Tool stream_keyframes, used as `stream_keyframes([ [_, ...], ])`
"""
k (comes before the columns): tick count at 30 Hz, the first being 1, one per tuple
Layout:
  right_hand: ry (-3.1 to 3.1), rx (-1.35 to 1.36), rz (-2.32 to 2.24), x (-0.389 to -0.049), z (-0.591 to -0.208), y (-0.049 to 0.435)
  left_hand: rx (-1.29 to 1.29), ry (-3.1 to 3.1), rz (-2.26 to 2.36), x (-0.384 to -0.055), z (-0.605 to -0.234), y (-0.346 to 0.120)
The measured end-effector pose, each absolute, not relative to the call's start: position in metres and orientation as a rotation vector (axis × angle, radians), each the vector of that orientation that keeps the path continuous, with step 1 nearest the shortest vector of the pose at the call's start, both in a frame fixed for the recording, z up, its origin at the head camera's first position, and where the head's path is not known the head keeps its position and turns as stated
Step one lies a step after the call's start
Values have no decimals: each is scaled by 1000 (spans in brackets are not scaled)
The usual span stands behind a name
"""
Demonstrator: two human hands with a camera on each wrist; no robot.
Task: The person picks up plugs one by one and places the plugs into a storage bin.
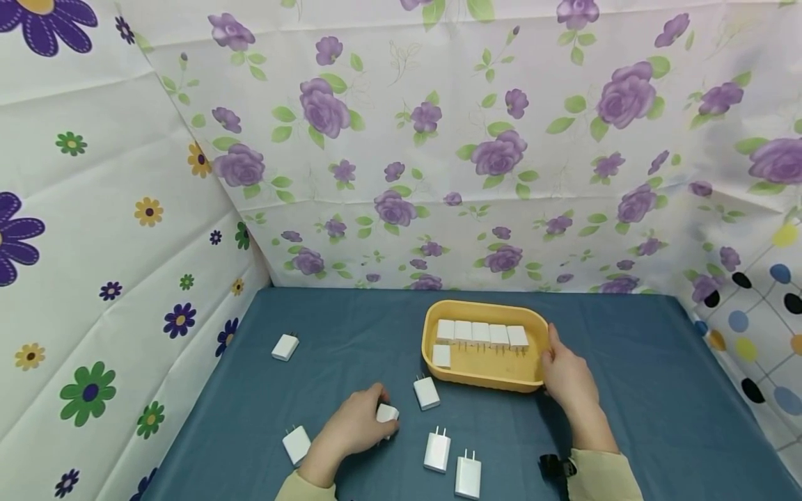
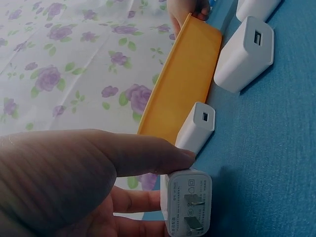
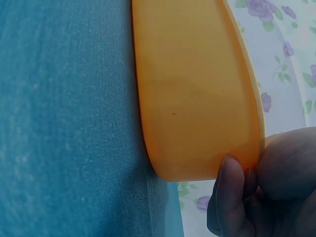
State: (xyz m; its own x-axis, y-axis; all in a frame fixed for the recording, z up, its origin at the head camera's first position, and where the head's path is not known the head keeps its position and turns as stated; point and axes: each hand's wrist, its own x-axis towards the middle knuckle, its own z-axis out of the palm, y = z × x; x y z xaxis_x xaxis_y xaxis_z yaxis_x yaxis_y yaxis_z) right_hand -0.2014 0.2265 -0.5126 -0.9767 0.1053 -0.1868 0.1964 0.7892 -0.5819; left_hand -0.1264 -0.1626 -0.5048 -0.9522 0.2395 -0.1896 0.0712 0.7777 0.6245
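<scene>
My left hand (image 1: 357,421) pinches a white USB charger (image 2: 190,203) between thumb and fingers, close over the table. Its two metal prongs and printed face show in the left wrist view. With thumb and curled fingers, my right hand (image 1: 570,379) grips the right end of a yellow plastic tray (image 1: 485,380), its rim between them. Inside the tray, several white chargers (image 1: 480,332) stand side by side along the far wall, prongs toward me. One more charger (image 1: 441,356) lies at the tray's left end, in front of that row.
Loose chargers lie on the blue tablecloth (image 1: 351,334): one at far left (image 1: 285,347), one left of my left wrist (image 1: 296,445), one just before the tray (image 1: 427,393), and two nearer me (image 1: 436,451). Flowered sheets (image 1: 401,139) hang behind and at the sides.
</scene>
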Motion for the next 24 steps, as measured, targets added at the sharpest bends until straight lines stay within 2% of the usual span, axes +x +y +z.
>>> stream_keyframes([
  [16, 2837, 217, -952, -200, -511, 227, 343, 2744, 1025, -124, -496, -162],
  [24, 2840, 211, -953, -199, -510, 227, 291, 2746, 1090, -128, -492, -157],
])
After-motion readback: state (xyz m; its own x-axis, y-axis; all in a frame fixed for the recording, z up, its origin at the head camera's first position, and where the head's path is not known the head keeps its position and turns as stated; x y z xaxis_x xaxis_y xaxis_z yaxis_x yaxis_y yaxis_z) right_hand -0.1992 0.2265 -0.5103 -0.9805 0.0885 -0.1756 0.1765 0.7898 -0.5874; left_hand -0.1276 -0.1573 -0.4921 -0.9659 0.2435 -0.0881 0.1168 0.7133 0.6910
